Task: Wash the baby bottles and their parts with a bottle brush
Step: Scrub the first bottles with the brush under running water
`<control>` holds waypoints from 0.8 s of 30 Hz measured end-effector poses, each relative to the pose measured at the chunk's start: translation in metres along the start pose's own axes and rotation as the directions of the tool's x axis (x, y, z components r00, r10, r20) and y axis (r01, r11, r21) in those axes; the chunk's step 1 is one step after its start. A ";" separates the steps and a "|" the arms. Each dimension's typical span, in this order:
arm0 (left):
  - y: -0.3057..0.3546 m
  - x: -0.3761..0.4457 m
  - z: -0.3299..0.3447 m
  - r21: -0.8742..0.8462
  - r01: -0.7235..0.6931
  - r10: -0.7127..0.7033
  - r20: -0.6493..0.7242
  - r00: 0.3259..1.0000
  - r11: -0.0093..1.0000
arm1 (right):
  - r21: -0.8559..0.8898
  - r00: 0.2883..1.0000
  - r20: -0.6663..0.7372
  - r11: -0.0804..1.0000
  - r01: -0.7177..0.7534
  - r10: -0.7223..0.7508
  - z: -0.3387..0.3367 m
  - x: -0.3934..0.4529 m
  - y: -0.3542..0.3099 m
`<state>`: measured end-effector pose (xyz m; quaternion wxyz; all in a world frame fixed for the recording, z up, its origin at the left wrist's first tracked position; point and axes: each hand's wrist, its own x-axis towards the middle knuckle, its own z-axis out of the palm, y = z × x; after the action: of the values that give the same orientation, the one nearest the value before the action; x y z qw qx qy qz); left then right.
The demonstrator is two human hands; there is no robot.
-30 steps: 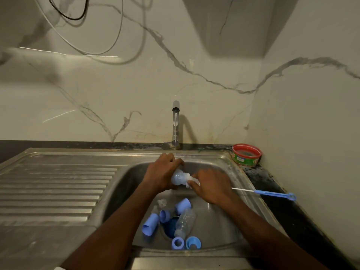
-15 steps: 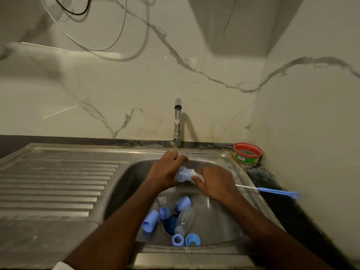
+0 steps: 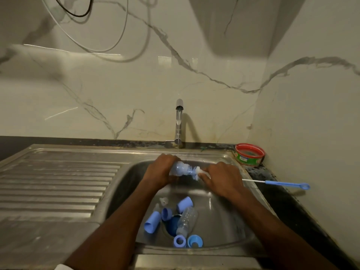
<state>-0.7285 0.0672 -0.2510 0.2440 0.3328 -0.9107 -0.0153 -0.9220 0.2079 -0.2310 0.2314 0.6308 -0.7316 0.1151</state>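
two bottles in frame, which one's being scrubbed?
The bottle gripped by the left hand under the tap, brush in its mouth. The other bottle lies untouched in the basin.

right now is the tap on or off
On: a thin stream of water falls from the tap spout toward the bottle over the sink.

1. The left hand (image 3: 160, 171) covers the base of the clear bottle (image 3: 178, 168) it grips.
2. The right hand (image 3: 222, 179) hides most of the bottle brush (image 3: 196, 171); only white bristles show at the bottle's mouth, blurred.
3. Below the hands, a small clear part (image 3: 164, 200) is too faint to identify.
4. Both forearms are cut off by the bottom edge.
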 end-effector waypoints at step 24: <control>0.013 -0.002 0.006 -0.051 -0.211 0.216 0.157 0.964 0.976 | -0.106 0.970 0.011 0.965 0.242 -0.242 -0.001 -0.002 0.001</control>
<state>-0.7378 0.0783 -0.2546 0.1753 0.2261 -0.9577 -0.0314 -0.9222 0.2103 -0.2307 0.2777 0.7020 -0.6541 0.0476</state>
